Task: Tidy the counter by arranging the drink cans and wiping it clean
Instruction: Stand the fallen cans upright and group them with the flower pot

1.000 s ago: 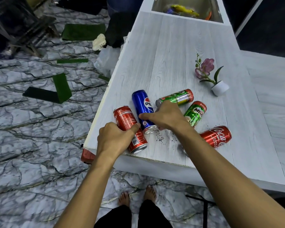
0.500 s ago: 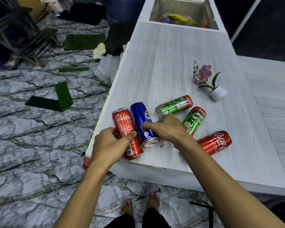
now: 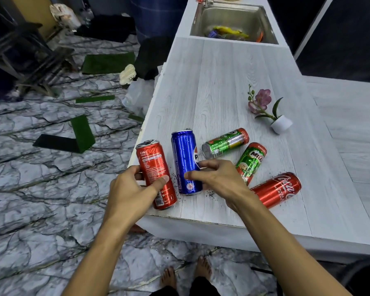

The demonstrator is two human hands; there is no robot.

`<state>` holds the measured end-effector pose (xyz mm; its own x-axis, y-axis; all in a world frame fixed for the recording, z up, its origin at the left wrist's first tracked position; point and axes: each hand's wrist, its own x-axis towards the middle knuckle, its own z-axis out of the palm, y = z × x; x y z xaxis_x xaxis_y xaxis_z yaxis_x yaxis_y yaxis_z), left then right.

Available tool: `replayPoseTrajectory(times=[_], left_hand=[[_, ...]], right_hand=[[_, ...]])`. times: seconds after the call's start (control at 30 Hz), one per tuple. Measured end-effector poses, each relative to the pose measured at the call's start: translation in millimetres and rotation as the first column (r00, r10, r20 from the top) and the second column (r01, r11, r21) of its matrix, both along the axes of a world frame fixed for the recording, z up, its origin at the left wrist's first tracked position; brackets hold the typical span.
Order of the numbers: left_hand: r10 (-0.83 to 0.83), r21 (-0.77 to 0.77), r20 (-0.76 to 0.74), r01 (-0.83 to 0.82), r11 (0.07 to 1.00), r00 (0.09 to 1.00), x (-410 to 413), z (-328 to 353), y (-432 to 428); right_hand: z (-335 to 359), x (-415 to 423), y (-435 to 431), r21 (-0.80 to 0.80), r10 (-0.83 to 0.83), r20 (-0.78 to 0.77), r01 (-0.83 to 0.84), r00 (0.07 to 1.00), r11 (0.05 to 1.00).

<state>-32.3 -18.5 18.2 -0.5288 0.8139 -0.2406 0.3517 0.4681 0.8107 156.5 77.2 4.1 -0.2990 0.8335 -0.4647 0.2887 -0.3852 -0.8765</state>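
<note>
Five cans, two in hand, at the near-left corner of the worktop point(image 3: 233, 82).

Left hand point(image 3: 128, 189): fingers wrapped round the red can point(image 3: 153, 165), thumb across its front; can looks upright or nearly so, just beside the left edge. Right hand point(image 3: 218, 180): thumb and fingers pinching the blue can point(image 3: 185, 154), beside the red one. Lying flat nearer mid-worktop: striped green can point(image 3: 225, 143), Milo can point(image 3: 251, 162), Coke can point(image 3: 278, 190). Dark crumbs point(image 3: 210, 194) scattered by the near edge; unwiped. Flower pot point(image 3: 281, 124) well apart. Risk: red can sits close to the edge and a nudge may tip it off; flat cans may roll; crumbs could be dragged about.
</note>
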Motion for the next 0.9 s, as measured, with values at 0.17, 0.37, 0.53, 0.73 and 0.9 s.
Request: replayPoseTrajectory(times=[0.17, 0.37, 0.53, 0.73, 0.9], left_hand=[[-0.025, 0.038, -0.048, 0.026, 0.999, 0.999, 1.9, 6.9, 3.9], [-0.074, 0.119, -0.078, 0.083, 0.989, 0.994, 5.6, 18.4, 14.9], [-0.136, 0.182, -0.115, 0.156, 0.971, 0.984, 11.6, 28.0, 26.9], [-0.22, 0.231, -0.102, 0.238, 0.943, 0.97, 26.9, 37.3, 47.8], [-0.281, 0.304, -0.107, 0.3, 0.904, 0.954, 53.1, 48.4, 74.3]], right_hand=[[-7.1, 1.9, -6.5, 0.159, 0.008, 0.086, -0.021, 0.996, 0.987], [1.8, 7.3, -11.6, 0.366, -0.032, 0.123, -0.015, 0.992, 0.93], [10.6, 16.7, -12.9, 0.483, -0.087, 0.068, 0.044, 0.994, 0.875], [28.0, 37.9, -4.6, 0.57, -0.169, 0.002, 0.138, 0.986, 0.81], [42.5, 66.7, 11.3, 0.631, -0.23, -0.027, 0.195, 0.973, 0.751]])
